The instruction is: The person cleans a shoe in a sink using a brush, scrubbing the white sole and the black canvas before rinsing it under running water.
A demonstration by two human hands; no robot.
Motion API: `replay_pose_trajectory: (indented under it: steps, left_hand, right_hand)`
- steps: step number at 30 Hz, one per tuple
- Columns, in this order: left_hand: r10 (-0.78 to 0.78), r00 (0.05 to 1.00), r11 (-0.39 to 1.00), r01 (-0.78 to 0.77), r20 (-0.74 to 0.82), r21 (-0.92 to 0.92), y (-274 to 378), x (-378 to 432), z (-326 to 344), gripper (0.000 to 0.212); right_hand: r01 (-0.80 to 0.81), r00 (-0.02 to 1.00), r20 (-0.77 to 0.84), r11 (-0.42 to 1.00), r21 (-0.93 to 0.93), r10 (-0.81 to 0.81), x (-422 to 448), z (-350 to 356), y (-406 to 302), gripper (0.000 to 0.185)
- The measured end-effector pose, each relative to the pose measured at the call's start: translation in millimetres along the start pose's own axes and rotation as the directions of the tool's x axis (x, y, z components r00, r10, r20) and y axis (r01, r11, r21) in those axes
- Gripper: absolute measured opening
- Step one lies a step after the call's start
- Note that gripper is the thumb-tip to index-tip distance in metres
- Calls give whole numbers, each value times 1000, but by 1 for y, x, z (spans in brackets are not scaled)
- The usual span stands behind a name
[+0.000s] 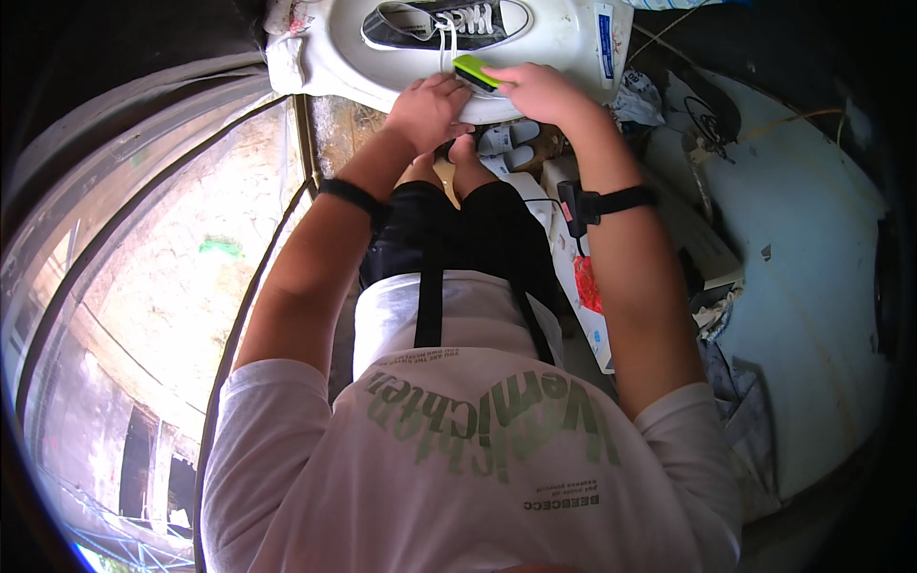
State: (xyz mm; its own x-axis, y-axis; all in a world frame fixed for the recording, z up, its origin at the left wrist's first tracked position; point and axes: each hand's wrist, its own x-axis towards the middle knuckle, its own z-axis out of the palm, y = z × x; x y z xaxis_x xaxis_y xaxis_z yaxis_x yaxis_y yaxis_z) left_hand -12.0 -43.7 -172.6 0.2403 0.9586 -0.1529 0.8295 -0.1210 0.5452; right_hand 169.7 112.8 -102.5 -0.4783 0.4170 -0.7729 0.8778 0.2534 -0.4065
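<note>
A dark grey canvas sneaker (pixel 415 27) with a white toe cap lies in the white washbasin (pixel 344 61), its toe to the right. White shoelaces (pixel 447 50) run straight from it towards the basin's front rim. My left hand (pixel 430 107) rests at that rim with its fingertips over the laces; their ends are partly hidden under the fingers. Held in my right hand (pixel 541 89) is a green scrubbing brush (pixel 476 70) with dark bristles. The bristles face down at the rim, close beside my left fingertips and the laces.
A blue and white tube (pixel 605 44) lies on the basin's right ledge, a crumpled white item (pixel 290 63) on the left. Below are light slippers (pixel 507 143). A plastic bag (pixel 637 99) and dark cable (pixel 706 125) are at right. A window (pixel 186 215) borders the left side.
</note>
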Motion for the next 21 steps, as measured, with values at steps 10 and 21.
replay_pose_trajectory:
  steps: [10,21]
  left_hand:
    - [-4,973,1000,9,-231,17,1,-12,24,64]
    - [-4,964,1000,-4,-267,-30,-3,-14,28,64]
  right_hand:
    - [-26,999,-52,939,-342,8,23,-9,23,39]
    - [-115,993,-44,948,-298,107,20,-22,11,37]
